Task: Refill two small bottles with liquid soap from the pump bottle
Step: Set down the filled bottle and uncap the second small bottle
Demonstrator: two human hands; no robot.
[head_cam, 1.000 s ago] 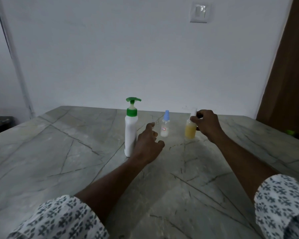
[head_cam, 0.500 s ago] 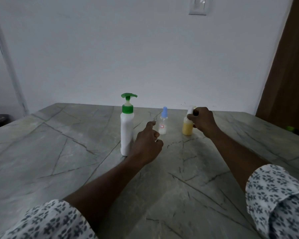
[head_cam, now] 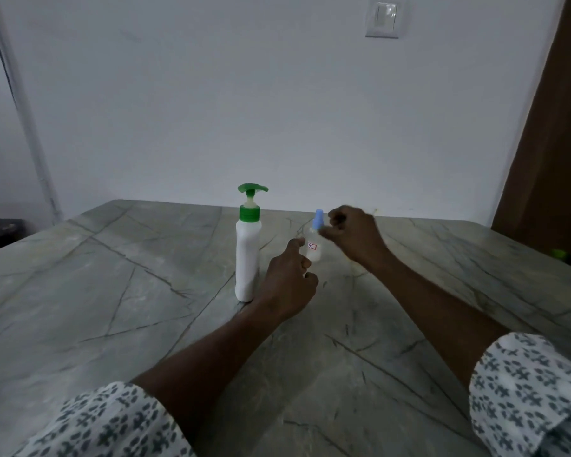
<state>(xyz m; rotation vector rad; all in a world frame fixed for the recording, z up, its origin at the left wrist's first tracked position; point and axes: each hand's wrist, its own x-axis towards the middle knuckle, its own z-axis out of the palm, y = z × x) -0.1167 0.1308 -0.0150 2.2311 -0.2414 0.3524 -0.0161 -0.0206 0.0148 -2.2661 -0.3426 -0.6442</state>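
**Where Your Hands Stand at the Bottles — Findings**

While your left hand (head_cam: 287,288) rests low on the stone table (head_cam: 112,291), its fingers lie loosely curled and hold nothing. The forefinger reaches toward the small clear bottle (head_cam: 314,252) and ends just beside it — contact cannot be confirmed. Your right hand (head_cam: 353,235) is raised above the table just right of that bottle, level with its blue cap (head_cam: 318,217). Its fingers are curled, but motion blur hides whether they pinch anything, so its grip cannot be determined.

The small clear bottle stands upright between your two hands, cap on, with a red-edged label (head_cam: 311,246) facing you. The pump bottle (head_cam: 247,258), white with a green pump head, stands upright just left of your left wrist, near the small bottle but apart from it.

Both forearms are bare, and patterned sleeves (head_cam: 112,423) show at the lower edge. A white wall behind the table carries a switch plate (head_cam: 383,19) at upper right. A brown panel (head_cam: 548,159) runs down the right edge.
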